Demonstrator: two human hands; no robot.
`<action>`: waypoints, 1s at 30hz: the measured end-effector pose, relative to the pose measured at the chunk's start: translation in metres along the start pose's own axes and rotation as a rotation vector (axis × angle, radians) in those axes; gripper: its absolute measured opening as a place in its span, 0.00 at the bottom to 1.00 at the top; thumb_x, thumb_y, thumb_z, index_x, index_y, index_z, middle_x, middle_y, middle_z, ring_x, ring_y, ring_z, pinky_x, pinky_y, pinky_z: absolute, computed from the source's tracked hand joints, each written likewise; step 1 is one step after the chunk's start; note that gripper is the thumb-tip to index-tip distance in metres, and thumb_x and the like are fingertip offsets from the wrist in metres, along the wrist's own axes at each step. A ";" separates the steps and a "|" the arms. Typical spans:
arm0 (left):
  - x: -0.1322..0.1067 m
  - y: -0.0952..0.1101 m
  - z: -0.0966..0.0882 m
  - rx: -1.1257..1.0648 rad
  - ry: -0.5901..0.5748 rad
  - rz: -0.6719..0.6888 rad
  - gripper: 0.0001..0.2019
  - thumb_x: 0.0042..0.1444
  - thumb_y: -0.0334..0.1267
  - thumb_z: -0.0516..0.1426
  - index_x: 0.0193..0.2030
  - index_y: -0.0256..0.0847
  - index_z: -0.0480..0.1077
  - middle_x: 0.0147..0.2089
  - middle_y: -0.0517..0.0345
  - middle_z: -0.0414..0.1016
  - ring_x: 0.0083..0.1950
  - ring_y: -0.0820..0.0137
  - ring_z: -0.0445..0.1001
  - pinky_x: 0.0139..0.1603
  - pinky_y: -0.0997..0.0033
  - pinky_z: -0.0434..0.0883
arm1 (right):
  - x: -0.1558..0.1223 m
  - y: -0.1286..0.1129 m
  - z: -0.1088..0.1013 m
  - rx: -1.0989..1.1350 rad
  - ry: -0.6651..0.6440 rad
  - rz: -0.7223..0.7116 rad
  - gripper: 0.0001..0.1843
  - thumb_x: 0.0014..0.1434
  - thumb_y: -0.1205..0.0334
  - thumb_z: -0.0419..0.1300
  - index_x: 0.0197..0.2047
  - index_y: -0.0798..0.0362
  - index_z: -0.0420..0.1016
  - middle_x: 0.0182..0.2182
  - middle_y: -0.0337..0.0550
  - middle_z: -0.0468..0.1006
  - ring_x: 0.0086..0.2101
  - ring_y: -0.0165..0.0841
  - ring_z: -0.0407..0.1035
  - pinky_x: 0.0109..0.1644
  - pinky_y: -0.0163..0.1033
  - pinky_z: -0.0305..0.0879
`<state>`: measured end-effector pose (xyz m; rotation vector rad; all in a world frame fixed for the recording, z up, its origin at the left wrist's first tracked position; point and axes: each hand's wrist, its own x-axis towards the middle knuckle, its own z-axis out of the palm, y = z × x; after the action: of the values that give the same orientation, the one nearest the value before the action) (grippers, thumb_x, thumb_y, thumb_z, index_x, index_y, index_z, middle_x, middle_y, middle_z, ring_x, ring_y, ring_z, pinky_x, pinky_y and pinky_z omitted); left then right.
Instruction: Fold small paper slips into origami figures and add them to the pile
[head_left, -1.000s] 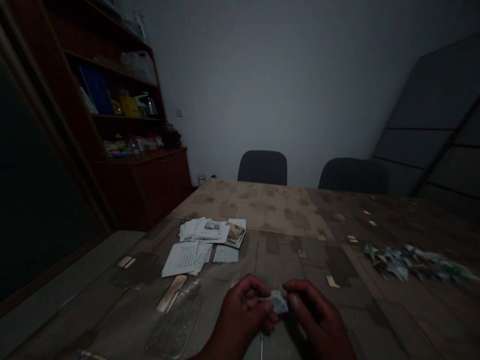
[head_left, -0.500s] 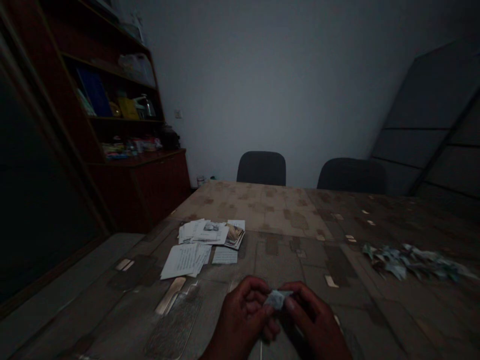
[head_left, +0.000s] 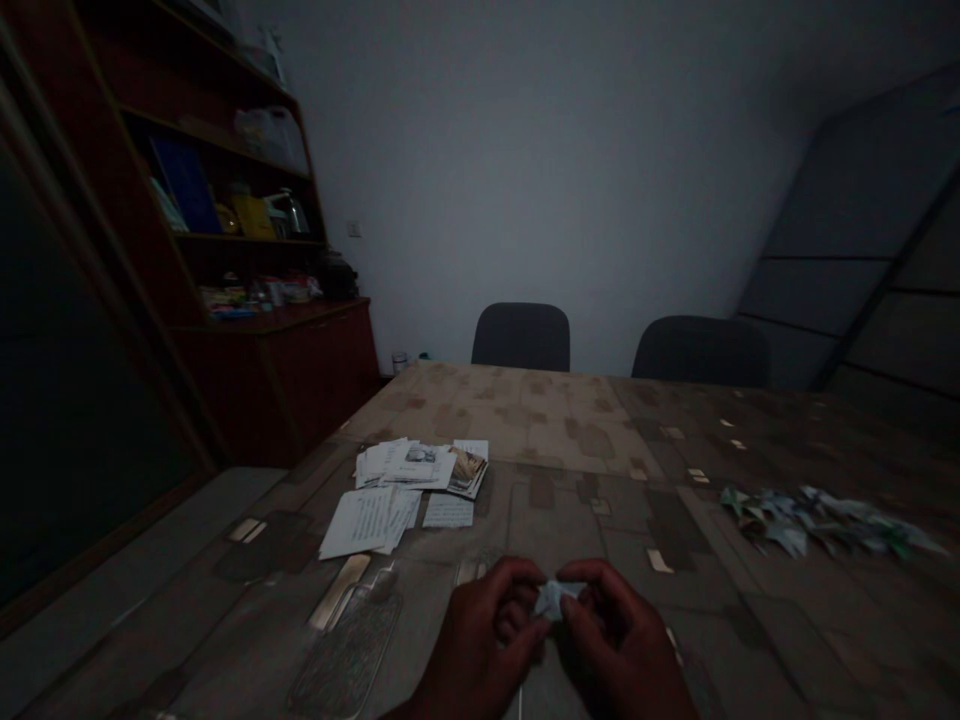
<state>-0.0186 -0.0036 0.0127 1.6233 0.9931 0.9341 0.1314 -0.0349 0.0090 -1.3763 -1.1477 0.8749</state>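
At the near edge of the tabletop [head_left: 570,430], the left hand [head_left: 480,640] and the right hand [head_left: 619,645] meet. Both are curled closed, their fingertips pinching one small folded piece of paper [head_left: 551,598] between them, just above the surface. The piece looks pale and bluish, already creased into a compact shape, though the dim light hides its exact form and how many folds it carries. Just left of the hands lies a clear plastic sheet [head_left: 349,650], flat on the tabletop. Farther out on the left sit loose printed paper sheets [head_left: 409,485], some overlapping in a rough stack and apparently unfolded. Well apart on the right is a scattered pile of folded paper pieces [head_left: 817,520] in similar pale and greenish tones. Judging from that, a good number of pieces seem finished and set aside on the right, the one in the hands looks to be partway through its folds, and the flat sheets on the left suggest more material remains. Beyond the tabletop stand two dark chairs [head_left: 521,337], a wooden shelf cabinet [head_left: 247,250] holding assorted items at the left, and a bare wall behind them.
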 end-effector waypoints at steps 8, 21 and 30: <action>-0.001 -0.015 0.003 -0.173 -0.027 -0.048 0.06 0.55 0.31 0.58 0.41 0.38 0.70 0.31 0.58 0.76 0.28 0.70 0.77 0.28 0.74 0.70 | 0.001 0.002 -0.003 -0.184 0.003 -0.092 0.10 0.52 0.57 0.60 0.34 0.52 0.78 0.20 0.35 0.70 0.23 0.34 0.67 0.28 0.35 0.60; 0.001 -0.011 0.003 -0.318 -0.050 -0.090 0.09 0.51 0.33 0.59 0.40 0.36 0.69 0.29 0.56 0.76 0.23 0.70 0.77 0.24 0.75 0.70 | 0.006 0.005 -0.009 -0.201 -0.078 -0.079 0.13 0.55 0.56 0.58 0.38 0.54 0.77 0.23 0.37 0.70 0.25 0.35 0.68 0.28 0.35 0.62; -0.001 -0.009 0.003 -0.334 -0.037 -0.105 0.11 0.50 0.38 0.62 0.39 0.36 0.69 0.28 0.58 0.75 0.23 0.71 0.75 0.24 0.74 0.70 | 0.004 0.005 -0.008 -0.185 -0.079 -0.081 0.12 0.54 0.56 0.59 0.37 0.54 0.77 0.22 0.37 0.71 0.25 0.34 0.68 0.28 0.35 0.62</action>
<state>-0.0173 -0.0040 0.0034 1.2928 0.8375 0.9394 0.1410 -0.0329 0.0059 -1.4444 -1.3634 0.7859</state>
